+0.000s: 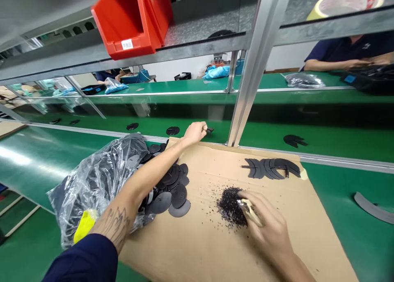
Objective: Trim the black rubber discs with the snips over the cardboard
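Observation:
My left hand (195, 132) reaches out over the far edge of the cardboard sheet (215, 241), its fingers pinched on a small black plastic part (209, 130) above the green conveyor belt (323, 138). My right hand (267, 223) rests on the cardboard, closed on a small pale-handled tool (250, 210) whose tip sits at a heap of black plastic shavings (230, 205). A pile of black round discs (172, 187) spills from a clear plastic bag (98, 183) under my left forearm.
A row of overlapping black curved parts (272, 168) lies at the cardboard's far right. Loose black parts (294, 141) lie on the belt. A metal post (249, 81) rises behind the cardboard, with a red bin (132, 21) on the shelf above. A person in dark blue (344, 52) works opposite.

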Tool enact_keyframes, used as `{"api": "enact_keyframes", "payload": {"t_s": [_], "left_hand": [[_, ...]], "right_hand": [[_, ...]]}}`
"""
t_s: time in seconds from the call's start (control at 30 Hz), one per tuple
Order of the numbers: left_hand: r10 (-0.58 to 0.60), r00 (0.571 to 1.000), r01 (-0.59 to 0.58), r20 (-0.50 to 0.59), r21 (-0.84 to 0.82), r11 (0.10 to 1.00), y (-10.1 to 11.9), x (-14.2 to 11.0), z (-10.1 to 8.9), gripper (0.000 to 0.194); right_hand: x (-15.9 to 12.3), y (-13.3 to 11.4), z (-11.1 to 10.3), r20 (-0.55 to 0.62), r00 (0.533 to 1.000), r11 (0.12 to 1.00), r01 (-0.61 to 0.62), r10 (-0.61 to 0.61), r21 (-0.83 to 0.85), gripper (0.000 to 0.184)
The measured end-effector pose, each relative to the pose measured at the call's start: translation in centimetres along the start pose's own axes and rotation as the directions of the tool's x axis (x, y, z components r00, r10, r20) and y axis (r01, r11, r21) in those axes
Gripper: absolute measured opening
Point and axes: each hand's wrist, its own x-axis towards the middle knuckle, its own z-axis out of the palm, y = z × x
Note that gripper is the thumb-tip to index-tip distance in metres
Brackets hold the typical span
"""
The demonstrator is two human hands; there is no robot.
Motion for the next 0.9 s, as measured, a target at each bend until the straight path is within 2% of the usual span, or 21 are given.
{"api": "enact_keyframes", "payload": {"t_s": [0.07, 0.13, 0.2, 0.27, 0.37, 0.43, 0.5, 0.57, 0.63, 0.7, 0.8, 0.83, 0.9], "left_hand": [[0.101, 0.993, -0.097, 0.06, -0.067, 0.993, 0.7, -3.4, -0.5, 0.02], [0.233, 0.959, -0.2, 0.164, -0.194, 0.96, 1.4, -7.9, -0.1, 0.019], [0.429, 0.866, -0.294, 0.257, -0.433, 0.852, 2.0, -12.6, 0.8, 0.018], [0.526, 0.793, -0.307, 0.306, -0.545, 0.78, 2.2, -16.4, 1.5, 0.014], [0.546, 0.751, -0.285, 0.371, -0.564, 0.775, 1.3, -19.1, 1.2, 0.012], [0.506, 0.778, -0.301, 0.372, -0.487, 0.82, -0.1, -19.2, 0.1, 0.014], [0.428, 0.826, -0.367, 0.367, -0.227, 0.902, -1.8, -19.0, -1.1, 0.016], [0.341, 0.857, -0.419, 0.386, 0.135, 0.898, -3.1, -19.3, -1.9, 0.022], [0.268, 0.868, -0.434, 0.418, 0.38, 0.817, -3.7, -20.3, -1.9, 0.038], [0.219, 0.876, -0.43, 0.429, 0.494, 0.756, -3.6, -21.6, -1.3, 0.041], [0.208, 0.904, -0.401, 0.374, 0.571, 0.716, -3.4, -22.8, -0.4, 0.012], [0.231, 0.917, -0.386, 0.324, 0.583, 0.715, -3.4, -22.9, -0.3, 0.009], [0.327, 0.931, -0.357, 0.161, 0.579, 0.733, -3.6, -22.6, -0.4, 0.017]], "right_hand": [[0.1, -0.4, 0.2, -0.087, 0.995, 0.999, -0.054, 0.054, 0.005, 0.045], [0.3, -0.9, 0.3, -0.123, 0.987, 0.994, -0.096, 0.1, 0.044, 0.053], [0.6, -1.5, 0.3, -0.046, 0.995, 0.989, -0.078, 0.085, 0.124, 0.051], [0.9, -2.1, 0.3, 0.098, 0.995, 0.967, -0.031, 0.006, 0.252, 0.035], [1.0, -2.7, 0.5, 0.246, 0.968, 0.915, -0.064, -0.039, 0.398, 0.013], [0.9, -3.0, 0.6, 0.25, 0.966, 0.906, -0.165, 0.069, 0.39, 0.006], [0.9, -3.1, 0.6, 0.218, 0.946, 0.881, -0.307, 0.241, 0.361, 0.011], [0.9, -3.0, 0.5, 0.209, 0.884, 0.81, -0.466, 0.417, 0.356, 0.02], [0.9, -2.7, 0.4, 0.23, 0.801, 0.714, -0.597, 0.552, 0.366, 0.028], [1.1, -2.5, 0.2, 0.247, 0.733, 0.631, -0.674, 0.633, 0.383, 0.034], [1.2, -2.5, 0.2, 0.277, 0.673, 0.537, -0.725, 0.686, 0.432, 0.038], [1.2, -2.5, 0.2, 0.293, 0.659, 0.509, -0.735, 0.693, 0.449, 0.038], [1.2, -2.6, 0.4, 0.324, 0.629, 0.447, -0.752, 0.707, 0.485, 0.039]]}}
